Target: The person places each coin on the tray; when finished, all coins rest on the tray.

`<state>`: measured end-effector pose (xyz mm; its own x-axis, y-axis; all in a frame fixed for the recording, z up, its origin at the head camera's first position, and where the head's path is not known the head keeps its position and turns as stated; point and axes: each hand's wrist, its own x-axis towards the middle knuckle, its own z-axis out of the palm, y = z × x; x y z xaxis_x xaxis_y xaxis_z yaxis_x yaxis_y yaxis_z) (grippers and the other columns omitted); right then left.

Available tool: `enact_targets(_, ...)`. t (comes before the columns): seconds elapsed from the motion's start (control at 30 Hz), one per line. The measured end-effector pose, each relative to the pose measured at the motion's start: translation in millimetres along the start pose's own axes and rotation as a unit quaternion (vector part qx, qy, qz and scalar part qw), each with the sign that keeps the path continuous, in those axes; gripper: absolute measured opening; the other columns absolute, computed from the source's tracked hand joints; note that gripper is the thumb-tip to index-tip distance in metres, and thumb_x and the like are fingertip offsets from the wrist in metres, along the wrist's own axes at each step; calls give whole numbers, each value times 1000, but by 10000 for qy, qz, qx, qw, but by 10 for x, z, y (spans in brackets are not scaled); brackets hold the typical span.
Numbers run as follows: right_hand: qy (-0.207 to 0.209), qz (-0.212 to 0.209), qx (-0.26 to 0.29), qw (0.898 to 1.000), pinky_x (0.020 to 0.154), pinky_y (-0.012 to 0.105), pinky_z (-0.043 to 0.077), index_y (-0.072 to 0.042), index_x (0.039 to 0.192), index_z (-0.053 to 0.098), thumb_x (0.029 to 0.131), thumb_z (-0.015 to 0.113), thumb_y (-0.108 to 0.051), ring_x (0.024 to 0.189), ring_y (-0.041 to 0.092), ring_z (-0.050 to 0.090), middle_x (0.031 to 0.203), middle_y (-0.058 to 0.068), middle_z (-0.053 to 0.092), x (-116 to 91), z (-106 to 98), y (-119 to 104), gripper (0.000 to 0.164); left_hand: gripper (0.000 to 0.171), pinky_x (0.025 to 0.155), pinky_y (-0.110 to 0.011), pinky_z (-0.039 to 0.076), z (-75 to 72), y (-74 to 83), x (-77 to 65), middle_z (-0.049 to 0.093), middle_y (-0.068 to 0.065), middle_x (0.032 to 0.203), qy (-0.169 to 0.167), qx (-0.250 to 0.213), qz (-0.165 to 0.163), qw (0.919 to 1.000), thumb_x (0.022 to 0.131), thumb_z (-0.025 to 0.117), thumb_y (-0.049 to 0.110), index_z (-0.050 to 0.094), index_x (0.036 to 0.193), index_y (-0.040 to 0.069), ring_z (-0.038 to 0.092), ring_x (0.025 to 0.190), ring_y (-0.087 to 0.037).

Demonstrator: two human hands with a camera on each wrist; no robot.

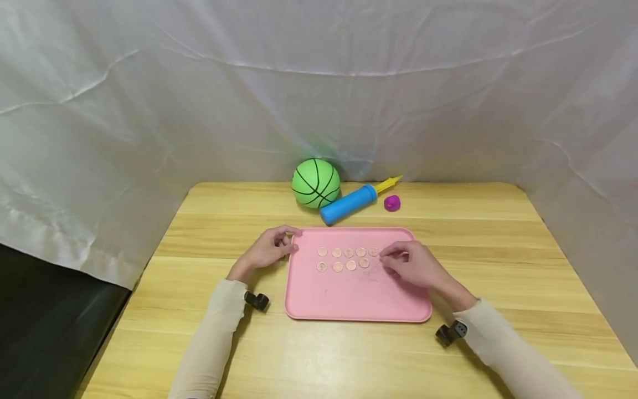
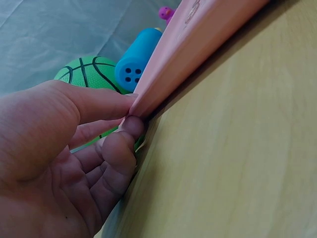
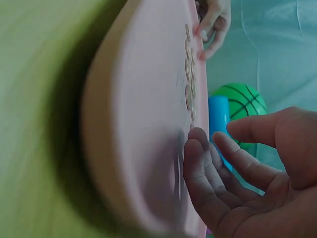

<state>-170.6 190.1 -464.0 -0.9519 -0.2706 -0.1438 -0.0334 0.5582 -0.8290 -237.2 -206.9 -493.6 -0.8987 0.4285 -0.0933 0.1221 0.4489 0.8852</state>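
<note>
A pink tray (image 1: 319, 302) lies on the table, with several copper-coloured coins (image 1: 351, 265) set out in two rows on it. At the tray's left edge my left hand (image 1: 266, 249) pinches the rim; the left wrist view shows the thumb on top of the rim (image 2: 163, 74) and a fingertip beneath. My right hand (image 1: 412, 265) hovers over the tray's right half, its fingertips beside the coin (image 1: 373, 251) at the upper row's right end. In the right wrist view its fingers (image 3: 195, 168) are loosely bent, the thumb apart from them, and no coin shows between them.
Behind the tray are a green ball (image 1: 316, 183) with black lines, a blue hand pump (image 1: 349, 204) with a yellow tip, and a small purple toy (image 1: 392, 203). A pale cloth (image 1: 319, 111) hangs behind the wooden table (image 1: 199, 238).
</note>
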Motion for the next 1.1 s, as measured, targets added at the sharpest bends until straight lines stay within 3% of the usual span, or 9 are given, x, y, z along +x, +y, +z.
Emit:
enact_targets(0.27,76,347,134,9993,65,31,63,-4,126,77,105,74,-22,86,21,70,106,14,79,-187,-218,104,27,41,56,-21,45,0,-13,3,66,-16,90,5,37,42,10000,103,71,5,66,144,1,53,67,-14)
enact_targets(0.4,117,254,137,9995,71,29,63,-5,127,77,106,74,-26,92,20,71,112,13,80,-266,-304,145,29,40,56,-20,45,1,-21,1,66,-16,90,38,63,31,10000,103,72,4,67,143,2,53,67,-14)
enact_targets(0.8,317,115,113,9994,66,31,63,1,127,73,108,71,-21,80,18,71,99,15,78,-443,-550,345,29,41,57,-20,45,3,0,6,66,-13,89,35,71,13,10000,103,72,5,67,143,3,53,68,-15)
enact_targets(1.1,361,-10,80,9993,65,32,64,5,130,71,106,72,-13,86,13,74,108,20,80,-539,-655,489,29,39,58,-20,47,9,31,5,65,-8,86,13,169,75,9998,103,71,4,68,141,2,54,65,-11)
